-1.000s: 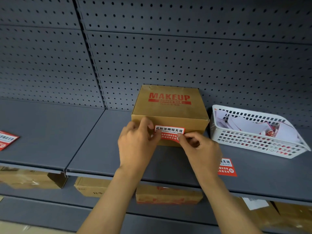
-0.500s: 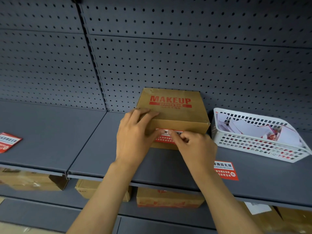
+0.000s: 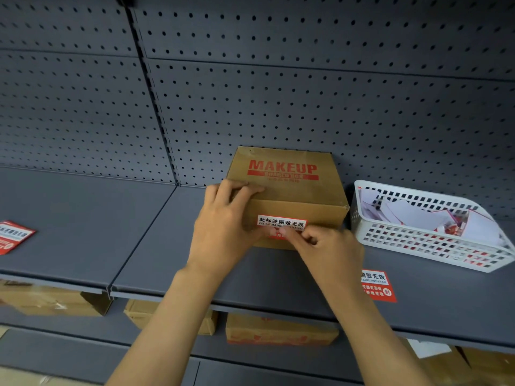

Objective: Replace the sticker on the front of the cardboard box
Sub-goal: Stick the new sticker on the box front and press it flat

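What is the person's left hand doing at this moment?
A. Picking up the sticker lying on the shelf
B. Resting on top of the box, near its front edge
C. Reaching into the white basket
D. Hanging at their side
B: the left hand lies with its fingers over the top front edge of the box, while the right hand works at the sticker on the box's front.
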`<state>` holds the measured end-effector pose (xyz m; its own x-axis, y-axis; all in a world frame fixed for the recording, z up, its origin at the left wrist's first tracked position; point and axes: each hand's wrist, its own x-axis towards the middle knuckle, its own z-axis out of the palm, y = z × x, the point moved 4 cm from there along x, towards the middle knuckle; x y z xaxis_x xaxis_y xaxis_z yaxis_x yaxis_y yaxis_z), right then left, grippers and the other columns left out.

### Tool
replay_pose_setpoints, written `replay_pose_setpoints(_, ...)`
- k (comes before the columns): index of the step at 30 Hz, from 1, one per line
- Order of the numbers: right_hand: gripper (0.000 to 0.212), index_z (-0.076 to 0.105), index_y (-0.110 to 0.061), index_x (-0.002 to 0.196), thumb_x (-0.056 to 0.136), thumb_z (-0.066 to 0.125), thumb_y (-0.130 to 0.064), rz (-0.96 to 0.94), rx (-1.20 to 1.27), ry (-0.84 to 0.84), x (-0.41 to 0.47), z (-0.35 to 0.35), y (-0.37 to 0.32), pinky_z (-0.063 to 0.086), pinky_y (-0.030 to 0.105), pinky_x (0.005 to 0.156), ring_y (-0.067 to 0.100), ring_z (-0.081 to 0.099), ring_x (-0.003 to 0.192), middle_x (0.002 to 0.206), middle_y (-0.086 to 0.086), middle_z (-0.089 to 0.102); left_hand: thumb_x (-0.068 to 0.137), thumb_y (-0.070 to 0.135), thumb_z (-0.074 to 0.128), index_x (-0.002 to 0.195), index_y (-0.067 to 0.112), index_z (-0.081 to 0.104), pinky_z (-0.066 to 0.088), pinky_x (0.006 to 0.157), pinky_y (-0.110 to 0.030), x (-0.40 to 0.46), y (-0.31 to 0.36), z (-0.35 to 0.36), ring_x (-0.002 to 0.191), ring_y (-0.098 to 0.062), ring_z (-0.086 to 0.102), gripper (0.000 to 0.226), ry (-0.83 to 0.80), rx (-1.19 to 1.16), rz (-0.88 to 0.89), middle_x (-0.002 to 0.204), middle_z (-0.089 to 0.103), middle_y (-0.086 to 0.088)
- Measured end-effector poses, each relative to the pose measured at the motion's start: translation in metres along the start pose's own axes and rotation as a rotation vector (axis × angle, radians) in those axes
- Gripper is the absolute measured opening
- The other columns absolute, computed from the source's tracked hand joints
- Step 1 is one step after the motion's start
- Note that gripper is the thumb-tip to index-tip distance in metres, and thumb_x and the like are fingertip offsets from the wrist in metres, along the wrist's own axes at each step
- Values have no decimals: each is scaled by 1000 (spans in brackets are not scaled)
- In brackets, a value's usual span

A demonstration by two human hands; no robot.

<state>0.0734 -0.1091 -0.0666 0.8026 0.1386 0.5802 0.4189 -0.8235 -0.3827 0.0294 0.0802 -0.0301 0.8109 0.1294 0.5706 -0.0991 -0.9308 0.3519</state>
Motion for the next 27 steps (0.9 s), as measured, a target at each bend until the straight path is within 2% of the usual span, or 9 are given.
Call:
replay_pose_setpoints(3,64,66,-17,49,73,64,-77,21,-48,-39,5,4,-4,41,26,44,25,57,45,42,0,60,66,58,81,123,29,61,51,61,-30,-1,0,5,110,-21,45,67,33,25,-32,120,54,5)
replay_pose_setpoints(7,75,61,-17,46,73,46,-86,70,-68,-48,4,-5,16,50,31,49,20,57,45,40,-1,58,66,46,85,123,34,60,54,56,-34,2,-6,3,108,-19,44,63,-9,47,-17,115,54,8)
replay_pose_setpoints(11,75,61,-18,47,76,44,-86,77,-64,-36,-1,-11,30,52,35,53,24,58,48,41,-1,60,65,42,87,129,36,55,57,57,-37,2,-9,-1,112,-18,41,72,-76,57,18,123,51,9)
replay_pose_setpoints(15,69,62,-18,48,77,52,-79,6,-53,-52,-2,-5,15,45,31,46,25,57,44,41,0,58,54,56,88,130,32,53,55,60,-34,-1,-3,4,115,-20,40,87,-89,74,-10,125,47,5)
replay_pose_setpoints(18,65,65,-17,48,77,60,-75,-26,-68,-80,1,2,-1,33,25,46,24,59,46,42,0,60,55,63,85,126,29,54,50,58,-30,-1,1,6,113,-20,41,85,-50,93,-41,120,48,4)
replay_pose_setpoints(20,64,66,-18,49,75,61,-76,-18,-86,-91,2,2,-3,31,24,47,24,60,49,44,-1,61,58,61,85,125,30,54,49,56,-30,0,1,7,111,-21,41,81,-42,102,-43,118,48,3)
replay_pose_setpoints(27,77,55,-16,43,76,45,-84,41,-62,-67,-3,-10,28,49,32,47,21,54,42,37,-1,56,61,47,88,127,34,51,53,52,-33,3,-2,2,109,-21,39,77,-105,107,-18,115,46,5)
